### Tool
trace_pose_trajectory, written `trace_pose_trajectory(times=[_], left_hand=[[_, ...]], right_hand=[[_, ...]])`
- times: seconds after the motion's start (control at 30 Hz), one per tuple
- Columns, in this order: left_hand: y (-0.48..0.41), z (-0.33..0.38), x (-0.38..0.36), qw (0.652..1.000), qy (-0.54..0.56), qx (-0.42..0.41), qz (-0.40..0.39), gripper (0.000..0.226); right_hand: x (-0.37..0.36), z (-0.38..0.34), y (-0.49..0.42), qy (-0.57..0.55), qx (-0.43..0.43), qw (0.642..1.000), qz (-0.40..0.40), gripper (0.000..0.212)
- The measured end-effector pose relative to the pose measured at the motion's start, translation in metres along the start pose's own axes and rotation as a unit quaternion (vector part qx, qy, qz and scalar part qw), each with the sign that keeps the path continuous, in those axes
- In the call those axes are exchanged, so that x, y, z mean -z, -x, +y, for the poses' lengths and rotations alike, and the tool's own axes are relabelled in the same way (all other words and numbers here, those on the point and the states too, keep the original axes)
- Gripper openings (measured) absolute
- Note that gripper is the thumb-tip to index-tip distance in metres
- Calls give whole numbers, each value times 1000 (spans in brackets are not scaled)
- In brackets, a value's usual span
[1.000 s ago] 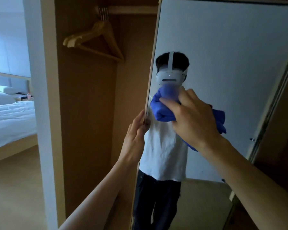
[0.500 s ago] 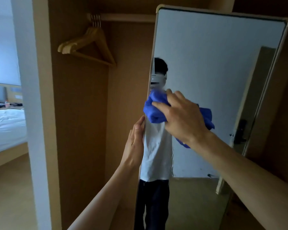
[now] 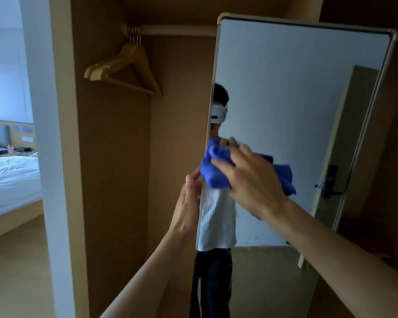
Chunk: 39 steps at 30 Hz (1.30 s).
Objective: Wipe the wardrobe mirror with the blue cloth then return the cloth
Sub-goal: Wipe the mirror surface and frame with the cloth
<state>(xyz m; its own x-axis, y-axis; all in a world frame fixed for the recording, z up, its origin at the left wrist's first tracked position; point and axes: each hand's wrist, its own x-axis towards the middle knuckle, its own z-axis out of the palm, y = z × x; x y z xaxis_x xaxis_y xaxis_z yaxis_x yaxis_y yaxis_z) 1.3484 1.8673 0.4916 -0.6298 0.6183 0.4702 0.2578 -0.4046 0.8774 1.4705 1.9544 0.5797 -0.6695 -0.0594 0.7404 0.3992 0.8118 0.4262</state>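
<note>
The tall wardrobe mirror [image 3: 296,92] in a pale frame stands edge-on toward me, right of the open wardrobe. My right hand [image 3: 253,182] presses a bunched blue cloth [image 3: 214,171] flat against the glass near the mirror's left edge, about halfway up. My left hand [image 3: 189,200] grips that left edge of the mirror just below the cloth, fingers wrapped around the frame. The glass reflects a person in a white shirt and the cloth's far side.
Several wooden hangers [image 3: 124,67] hang on the rail inside the open wardrobe [image 3: 115,180]. A white pillar [image 3: 48,157] stands left of it. A bed [image 3: 9,180] with white sheets lies beyond at far left. Dark wood panelling [image 3: 395,157] is to the mirror's right.
The mirror has swung more edge-on, so less of the person's reflection shows. My right hand with the cloth has stayed near the left edge, sliding slightly down. My left hand keeps its grip.
</note>
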Motion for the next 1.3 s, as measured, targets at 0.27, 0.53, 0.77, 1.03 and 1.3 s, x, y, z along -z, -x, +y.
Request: trace_pose_trajectory(times=[0.27, 0.53, 0.77, 1.03, 1.3], left_hand=[[0, -5, 0, 998, 55, 11, 8, 61], [2, -9, -3, 999, -22, -1, 24, 47], [8, -10, -4, 998, -61, -10, 33, 48], [13, -28, -25, 979, -183, -41, 77, 50], [14, -34, -28, 977, -192, -23, 93, 52]], right_hand=[[-25, -30, 36, -22, 49, 999, -5, 35], [-17, -13, 31, -37, -23, 999, -13, 51], [-10, 2, 24, -6, 1, 1000, 19, 45], [-30, 5, 69, -48, 25, 998, -21, 47], [-11, 54, 43, -3, -20, 999, 43, 54]])
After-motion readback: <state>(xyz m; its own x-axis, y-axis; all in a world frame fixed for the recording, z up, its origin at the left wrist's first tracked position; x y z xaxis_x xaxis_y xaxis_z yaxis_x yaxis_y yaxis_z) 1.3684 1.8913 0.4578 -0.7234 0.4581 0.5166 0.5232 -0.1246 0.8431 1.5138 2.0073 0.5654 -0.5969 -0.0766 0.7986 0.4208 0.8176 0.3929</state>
